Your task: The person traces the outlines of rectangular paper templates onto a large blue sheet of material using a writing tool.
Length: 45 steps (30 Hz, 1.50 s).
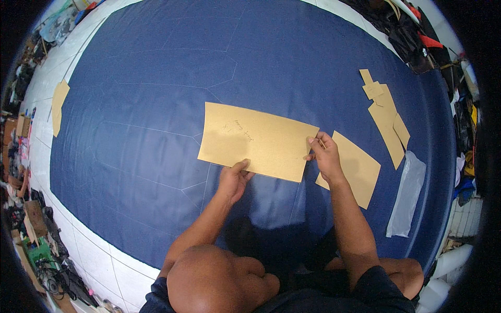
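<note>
Nearest me is a bent bare knee [206, 279]. Past it, the grip of the left hand [235, 182] pinches a tan card [261, 148] by its lower edge, thumb on top; that of the right hand [327, 156] pinches its right end. I see the card over a blue sheet [156, 94], its handwriting [239, 131] too small to read surely.

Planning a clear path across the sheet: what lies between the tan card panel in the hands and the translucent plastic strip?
In the head view, the right hand and a loose tan card piece, then a bare stretch of blue sheet.
</note>
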Motion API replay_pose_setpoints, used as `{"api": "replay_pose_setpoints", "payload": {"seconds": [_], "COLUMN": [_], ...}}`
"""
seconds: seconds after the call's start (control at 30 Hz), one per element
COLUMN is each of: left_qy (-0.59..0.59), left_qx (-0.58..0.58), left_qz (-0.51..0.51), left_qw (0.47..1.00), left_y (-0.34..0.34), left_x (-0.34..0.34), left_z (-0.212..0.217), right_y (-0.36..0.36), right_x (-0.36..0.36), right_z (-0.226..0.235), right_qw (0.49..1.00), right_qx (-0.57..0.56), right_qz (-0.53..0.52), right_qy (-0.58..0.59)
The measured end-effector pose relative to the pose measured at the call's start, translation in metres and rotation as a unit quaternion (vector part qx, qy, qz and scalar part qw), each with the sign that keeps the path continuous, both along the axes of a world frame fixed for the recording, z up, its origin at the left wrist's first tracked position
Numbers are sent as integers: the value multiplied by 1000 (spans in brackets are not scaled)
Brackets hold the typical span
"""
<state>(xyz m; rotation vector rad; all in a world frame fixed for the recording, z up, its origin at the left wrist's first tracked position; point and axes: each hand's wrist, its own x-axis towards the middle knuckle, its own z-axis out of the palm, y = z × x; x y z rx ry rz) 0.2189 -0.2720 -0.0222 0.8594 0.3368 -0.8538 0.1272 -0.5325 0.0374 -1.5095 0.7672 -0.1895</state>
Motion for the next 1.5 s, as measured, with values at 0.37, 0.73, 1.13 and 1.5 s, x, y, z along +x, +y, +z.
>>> {"api": "replay_pose_setpoints", "payload": {"seconds": [0.37,0.73,1.13,1.5], "left_qy": [-201,-689,-714,-709], "left_qx": [178,507,484,483], "left_qz": [-152,-236,-201,-224], "left_qw": [951,461,465,463], "left_y": [2,-10,2,4], "left_x": [-10,29,23,22], "left_z": [-3,-28,-53,-51], "right_y": [2,-22,-2,1], "right_x": [-3,-69,-78,-90], "right_z": [6,-65,-79,-90], "right_qw": [943,784,858,883], "right_qx": [-291,-503,-494,-451], "right_qz": [38,364,113,116], "right_qy": [-156,-31,88,65]}}
